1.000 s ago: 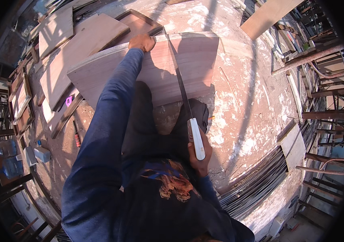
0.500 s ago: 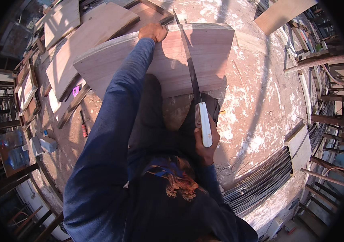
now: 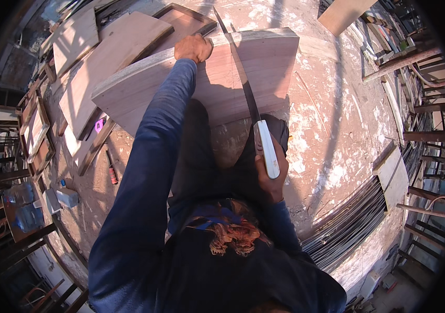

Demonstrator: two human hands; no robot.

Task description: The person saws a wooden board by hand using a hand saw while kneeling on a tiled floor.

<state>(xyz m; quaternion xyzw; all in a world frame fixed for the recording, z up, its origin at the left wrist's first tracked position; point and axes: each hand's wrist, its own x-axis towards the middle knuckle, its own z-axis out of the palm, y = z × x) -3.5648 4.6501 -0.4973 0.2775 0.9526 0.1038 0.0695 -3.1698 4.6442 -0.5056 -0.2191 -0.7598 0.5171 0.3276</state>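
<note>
A wide wooden panel [image 3: 254, 78] stands on its long edge across the floor in front of my knees. My left hand [image 3: 194, 48] is closed over its top edge, left of the middle. In my right hand [image 3: 273, 175] is the pale handle of a handsaw [image 3: 249, 99], held near my right thigh. The long dark blade slants away from me and crosses the panel's top edge to the right of my left hand. Its tip reaches past the far side. A thin straight line runs down the panel's face beside the blade.
Loose boards [image 3: 113, 49] and a framed panel [image 3: 191, 21] lie at the far left. Near them are a purple tape measure [image 3: 99, 124] and a red-handled screwdriver [image 3: 113, 175]. Dark thin rods [image 3: 345, 221] lie bundled at the right, with stacked timber [image 3: 405, 62] beyond.
My right hand and the saw have moved a little forward, away from me, with the blade still across the panel's edge. My left hand keeps its hold on the panel; the view has shifted slightly.
</note>
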